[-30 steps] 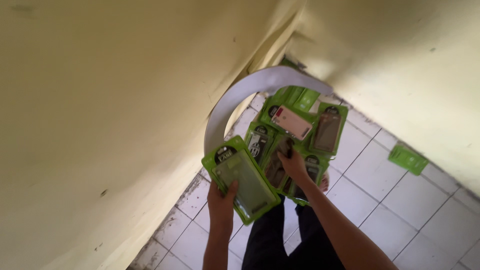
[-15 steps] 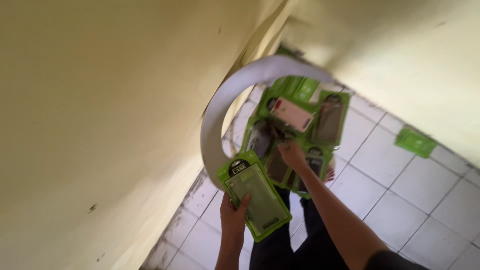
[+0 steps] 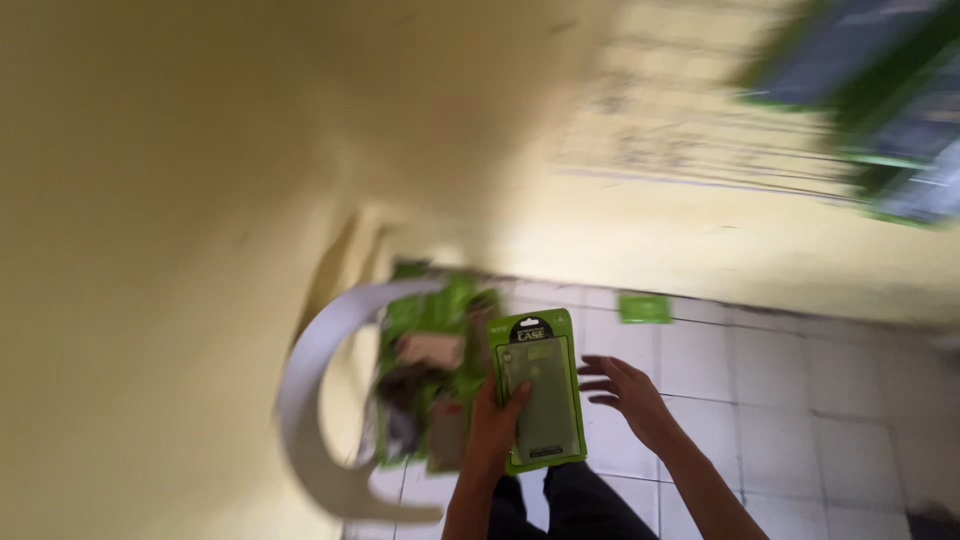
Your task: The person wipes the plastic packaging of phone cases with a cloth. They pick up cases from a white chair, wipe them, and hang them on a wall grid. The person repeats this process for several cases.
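Head view, heavy motion blur. Left hand (image 3: 493, 432) grips a green phone-case package (image 3: 538, 390) by its lower left edge, thumb over the front, fingers behind. Package held above the tiled floor (image 3: 760, 400), long axis near upright in frame, slightly tilted, hanger-tab end pointing away from the person toward the wall, dark case face toward camera. Left forearm comes up from bottom edge, wrist straight. Right hand (image 3: 625, 392) just right of the package, not touching it, holding nothing, fingers spread wide and pointing left toward the pack, palm down, forearm running in from lower right. Behind and left of the package: pile of similar green packages (image 3: 430, 370) on a white plastic chair (image 3: 310, 400) against the yellow wall (image 3: 150, 250). One more green package (image 3: 644, 307) lies alone on the floor near the wall base. Blurred green-edged items (image 3: 880, 90) at top right, can't tell what.
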